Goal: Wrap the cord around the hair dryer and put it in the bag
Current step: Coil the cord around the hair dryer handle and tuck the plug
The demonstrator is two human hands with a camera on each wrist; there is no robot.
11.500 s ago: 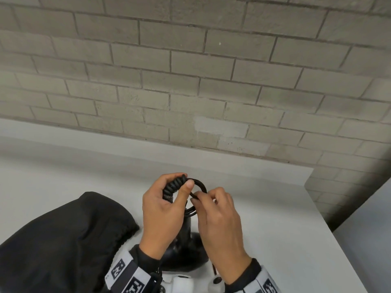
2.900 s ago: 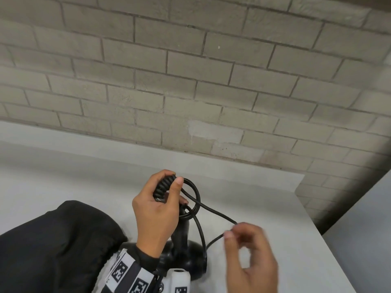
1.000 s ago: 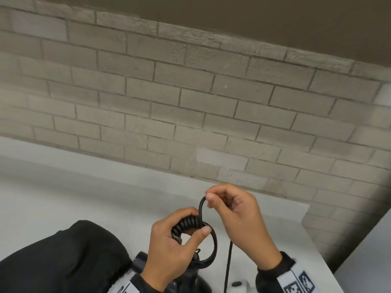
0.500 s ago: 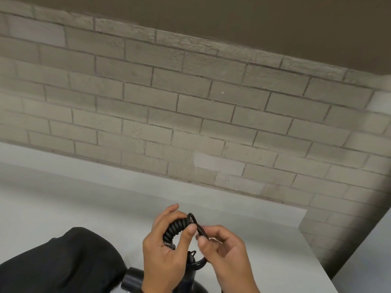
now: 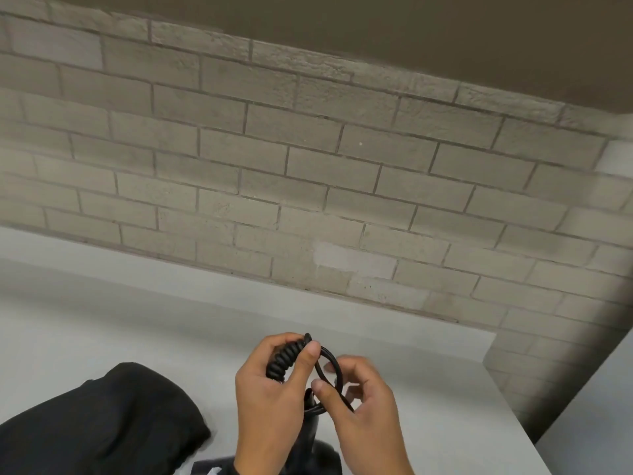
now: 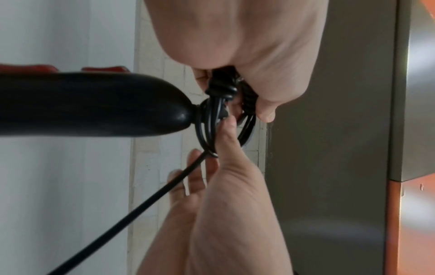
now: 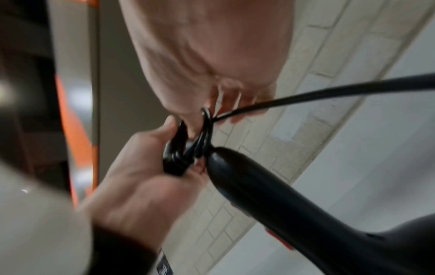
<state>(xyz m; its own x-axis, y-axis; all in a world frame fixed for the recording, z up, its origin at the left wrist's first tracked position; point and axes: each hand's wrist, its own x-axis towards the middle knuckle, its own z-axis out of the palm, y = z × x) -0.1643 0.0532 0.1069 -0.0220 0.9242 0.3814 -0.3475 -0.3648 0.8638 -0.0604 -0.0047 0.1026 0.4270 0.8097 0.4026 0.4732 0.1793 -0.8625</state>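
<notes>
The black hair dryer (image 5: 310,437) stands on the white table (image 5: 428,389) with its handle (image 6: 94,104) pointing up, mostly hidden by my hands. My left hand (image 5: 291,353) grips a tight bundle of wound black cord (image 5: 282,359) at the handle's end. Just right of it, my right hand (image 5: 328,377) pinches a cord loop (image 5: 337,370) between thumb and fingers. Several loops (image 6: 207,128) hang at the handle's tip, and a free length of cord (image 6: 129,212) runs away from them. The black bag (image 5: 102,423) lies to the left.
A brick wall (image 5: 308,166) rises behind the table's back ledge. The table's right edge (image 5: 513,406) drops off close to my right hand. Bare tabletop (image 5: 120,320) stretches to the left and behind the bag.
My right hand came down from above the bundle with the cord and now pinches a loop beside my left thumb. The left hand keeps its grip on the bundle.
</notes>
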